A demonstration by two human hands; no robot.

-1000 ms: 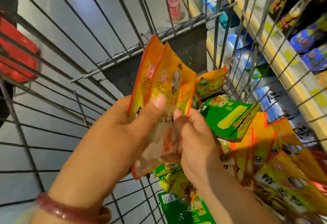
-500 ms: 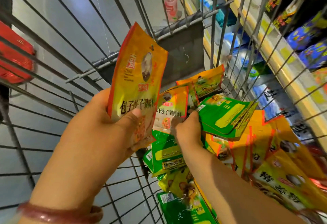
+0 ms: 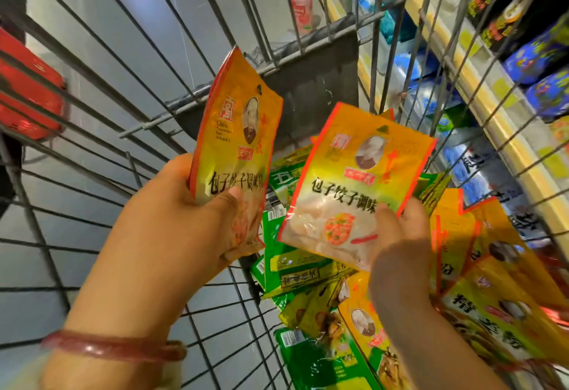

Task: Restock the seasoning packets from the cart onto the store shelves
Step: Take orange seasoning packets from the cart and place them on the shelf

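A person's left hand (image 3: pixel 184 214) grips one glossy orange-yellow seasoning packet (image 3: pixel 237 143) upright by its lower half, thumb pressed across the printed front, above the wire cart (image 3: pixel 101 87). The right hand (image 3: pixel 400 241) pinches a second matching packet (image 3: pixel 351 186) at its lower right corner, tilted and held over the pile. Both are flat, crinkled foil pouches with red edging, a small portrait and black lettering. A reddish bangle (image 3: pixel 114 348) circles the left wrist. In the cart's metal-grid basket lies a loose heap of pouches: green packets (image 3: pixel 292 263) under the raised one and more orange-yellow packets (image 3: pixel 492 281) to the right, too overlapped to count. Beyond the bars at right stand the store shelves (image 3: pixel 480 81) with a pale yellow edge, stocked with blue and dark bags. A pink bottle (image 3: pixel 301 4) stands on the floor ahead of the cart, and a red basket (image 3: pixel 27 97), blurred, shows at far left.
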